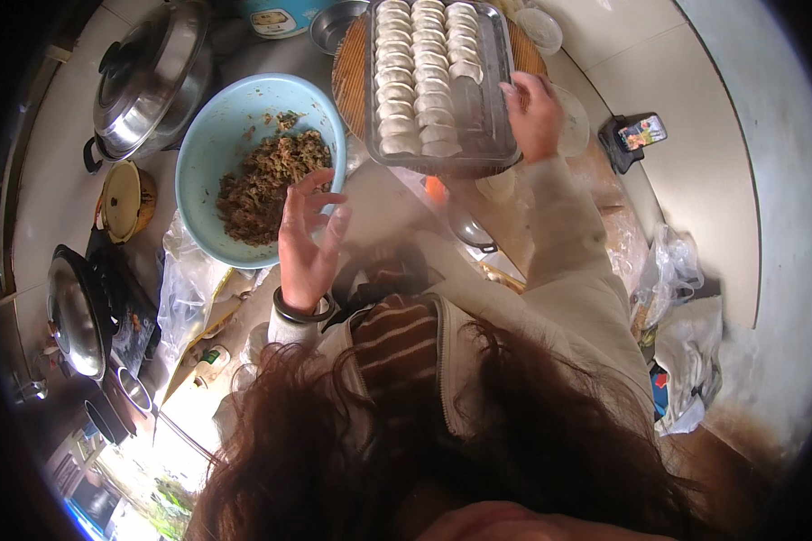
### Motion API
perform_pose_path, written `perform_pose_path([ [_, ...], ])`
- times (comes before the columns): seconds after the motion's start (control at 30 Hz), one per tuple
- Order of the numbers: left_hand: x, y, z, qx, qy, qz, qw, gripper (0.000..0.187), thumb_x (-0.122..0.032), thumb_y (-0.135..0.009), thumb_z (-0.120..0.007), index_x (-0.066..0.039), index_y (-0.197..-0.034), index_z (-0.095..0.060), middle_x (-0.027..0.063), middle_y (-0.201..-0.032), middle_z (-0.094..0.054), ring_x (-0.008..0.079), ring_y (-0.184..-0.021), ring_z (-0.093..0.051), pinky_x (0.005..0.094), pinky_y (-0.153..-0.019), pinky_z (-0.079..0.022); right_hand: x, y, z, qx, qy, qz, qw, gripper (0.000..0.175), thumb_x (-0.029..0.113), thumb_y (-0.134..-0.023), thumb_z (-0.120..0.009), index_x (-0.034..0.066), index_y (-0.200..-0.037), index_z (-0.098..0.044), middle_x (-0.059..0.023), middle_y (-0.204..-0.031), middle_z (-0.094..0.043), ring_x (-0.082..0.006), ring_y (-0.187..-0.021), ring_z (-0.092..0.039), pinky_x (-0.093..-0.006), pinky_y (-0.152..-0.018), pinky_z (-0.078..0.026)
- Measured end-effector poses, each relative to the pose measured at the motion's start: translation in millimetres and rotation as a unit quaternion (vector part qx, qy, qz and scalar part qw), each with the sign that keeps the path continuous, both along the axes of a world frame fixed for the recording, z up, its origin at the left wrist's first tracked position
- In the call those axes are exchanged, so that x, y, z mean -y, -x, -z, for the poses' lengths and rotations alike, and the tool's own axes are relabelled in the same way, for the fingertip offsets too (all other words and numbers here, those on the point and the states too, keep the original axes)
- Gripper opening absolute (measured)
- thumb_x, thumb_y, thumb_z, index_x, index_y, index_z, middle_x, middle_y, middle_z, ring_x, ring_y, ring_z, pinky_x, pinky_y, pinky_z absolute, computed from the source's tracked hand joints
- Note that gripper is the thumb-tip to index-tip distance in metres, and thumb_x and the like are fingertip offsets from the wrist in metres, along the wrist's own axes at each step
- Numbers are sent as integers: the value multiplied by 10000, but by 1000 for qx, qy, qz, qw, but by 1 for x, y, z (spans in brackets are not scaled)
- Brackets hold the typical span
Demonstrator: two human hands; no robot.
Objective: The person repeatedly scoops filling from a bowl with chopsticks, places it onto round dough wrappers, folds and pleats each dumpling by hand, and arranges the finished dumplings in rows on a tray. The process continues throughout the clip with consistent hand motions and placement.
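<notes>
A dark rectangular tray point(482, 125) holds three rows of white folded dumplings point(396, 84). Its near right part shows bare tray bottom. My right hand point(536, 115) hovers at the tray's right edge, fingers curled and apart, with nothing visible in it; whether it touches the rim is unclear. To the left stands a light blue bowl point(193, 162) with a brown and green minced filling point(267, 182). Over the bowl's near right rim, my left hand point(308, 237) is raised with spread fingers and holds nothing. A dark bangle point(291, 314) circles that wrist.
Under the tray lies a round ridged wooden board point(352, 81). A lidded steel pot point(152, 81), a yellow enamel pot point(125, 203) and a lidded pan point(78, 311) line the left side. A metal bowl point(331, 27) stands behind. At right is a phone on a stand point(639, 134).
</notes>
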State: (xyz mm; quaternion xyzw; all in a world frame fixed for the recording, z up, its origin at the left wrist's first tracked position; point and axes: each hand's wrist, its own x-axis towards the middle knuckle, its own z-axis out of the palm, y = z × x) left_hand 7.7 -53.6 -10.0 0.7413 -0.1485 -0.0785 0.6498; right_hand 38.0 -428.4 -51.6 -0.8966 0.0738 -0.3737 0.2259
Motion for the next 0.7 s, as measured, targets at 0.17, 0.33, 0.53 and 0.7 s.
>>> perform_pose_path([
  [0.17,4,4,-11,-14,24,-4,1000,424,-156,-971,-654,39,-1328,-535,142,-1264,-636,188,-1056,-663,331,-876,-536,0,110,-14,-193,-133,138,962,184,204,-936,-724,38,-860,-709,-111,-730,-684,-230,-645,-676,-340,-607,-507],
  [0.33,11,4,-8,-31,55,44,997,339,-142,-988,-631,35,-1273,-583,119,-1135,-684,175,-1025,-658,330,-908,-510,36,155,121,-331,-159,128,921,368,426,-909,-709,68,-975,-760,-163,-961,-741,-308,-881,-718,-425,-769,-545],
  [0.53,15,7,-8,-29,53,73,996,299,-133,-990,-623,34,-1237,-606,104,-1076,-703,175,-1006,-661,325,-911,-504,37,112,164,-353,-169,214,895,380,369,-843,-772,45,-1042,-773,-186,-995,-750,-339,-946,-721,-415,-836,-556],
  [0.7,8,13,-7,-29,41,64,997,295,-136,-992,-618,40,-1227,-607,108,-1058,-713,174,-986,-671,320,-900,-510,32,108,159,-350,-216,210,887,358,368,-828,-780,66,-1020,-786,-189,-999,-752,-348,-928,-725,-425,-831,-556],
])
